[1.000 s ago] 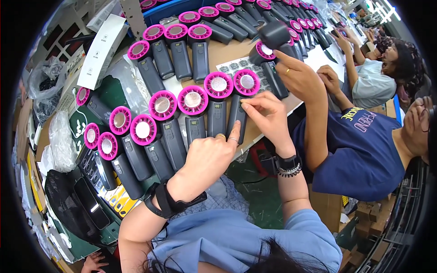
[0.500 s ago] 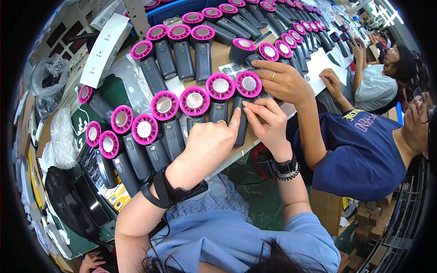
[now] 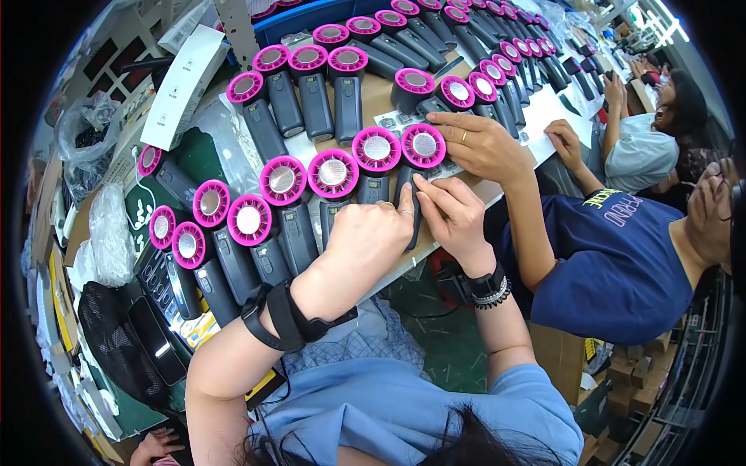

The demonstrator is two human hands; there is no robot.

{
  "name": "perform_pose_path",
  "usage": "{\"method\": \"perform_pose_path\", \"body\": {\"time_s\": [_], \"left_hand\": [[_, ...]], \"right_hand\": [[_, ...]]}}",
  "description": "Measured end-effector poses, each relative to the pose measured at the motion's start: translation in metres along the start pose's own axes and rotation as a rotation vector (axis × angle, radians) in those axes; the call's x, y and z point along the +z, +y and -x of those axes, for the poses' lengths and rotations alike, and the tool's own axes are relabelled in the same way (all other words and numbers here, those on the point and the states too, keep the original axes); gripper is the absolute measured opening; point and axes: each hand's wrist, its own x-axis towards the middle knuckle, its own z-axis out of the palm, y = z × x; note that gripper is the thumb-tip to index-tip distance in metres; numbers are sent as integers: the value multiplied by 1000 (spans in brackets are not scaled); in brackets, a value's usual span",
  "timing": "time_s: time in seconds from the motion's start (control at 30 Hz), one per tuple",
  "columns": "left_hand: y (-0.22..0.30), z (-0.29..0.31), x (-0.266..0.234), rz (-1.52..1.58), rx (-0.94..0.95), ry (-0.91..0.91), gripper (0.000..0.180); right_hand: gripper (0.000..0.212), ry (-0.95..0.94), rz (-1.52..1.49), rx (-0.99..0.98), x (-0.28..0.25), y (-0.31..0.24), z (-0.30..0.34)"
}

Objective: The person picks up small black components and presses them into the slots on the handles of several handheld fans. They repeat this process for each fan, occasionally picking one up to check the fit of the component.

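A handheld fan [image 3: 423, 145] with a magenta ring, silver centre and dark grey handle lies at the right end of the near row. On its handle, my left hand [image 3: 369, 237] has the index fingertip pressed down; its other fingers are curled and partly hidden. My right hand [image 3: 457, 211] pinches at the handle's upper right edge, thumb and fingers close together. Whatever small piece may be between those fingertips is not visible. Just left of them lies another fan [image 3: 377, 149], its small display showing, its lower handle covered by my left hand.
A co-worker's hand [image 3: 482, 144] reaches in beside the fan head, over a sheet of stickers [image 3: 398, 120]. Several more fans [image 3: 307, 58] stand in rows behind. On the left are a white box [image 3: 183, 89], plastic bags [image 3: 113, 233] and a black mesh pouch [image 3: 116, 334].
My left hand has shifted slightly right and up along the handle, its index finger now more bent. My right fingers have moved only a little. The co-worker's hand has edged slightly left.
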Motion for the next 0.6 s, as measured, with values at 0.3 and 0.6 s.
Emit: {"method": "perform_pose_path", "body": {"time_s": [0.3, 0.6], "left_hand": [[-3, 2, -5, -16, 39, 21, 50], [-1, -5, 1, -7, 60, 109, 42]], "right_hand": [[16, 85, -752, 638, 13, -3, 3], [24, 67, -746, 738, 14, 6, -5]]}}
